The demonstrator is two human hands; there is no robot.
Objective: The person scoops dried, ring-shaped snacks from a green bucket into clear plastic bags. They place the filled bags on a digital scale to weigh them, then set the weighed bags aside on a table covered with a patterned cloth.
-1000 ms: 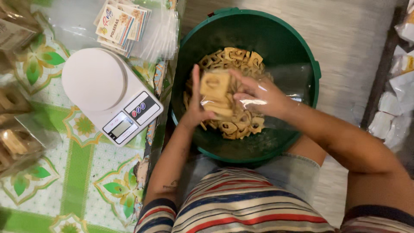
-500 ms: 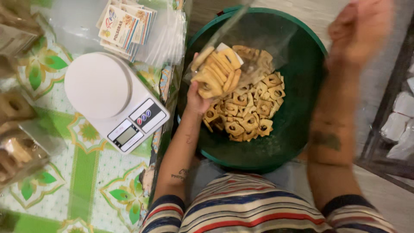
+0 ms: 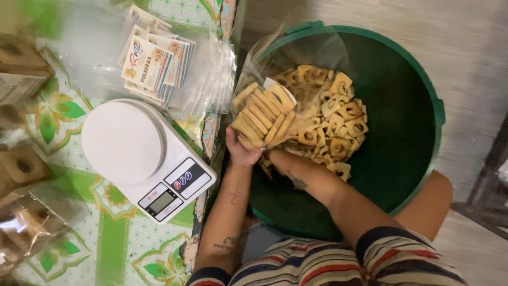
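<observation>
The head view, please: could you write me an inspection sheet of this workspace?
Surface: table under a cloth with a green leaf pattern.
Job's things: clear bag part filled with stacked biscuits, held over a green tub of loose ring-shaped biscuits.
Clutter: white kitchen scale, pan bare; stack of printed labels on empty clear bags; filled biscuit packs at the left edge.
Grippers: left hand holds the bag from below; right hand is hidden behind the bag, only its forearm shows.
Cables: nothing seen.
Surroundings: pale floor; striped shirt at the bottom.
</observation>
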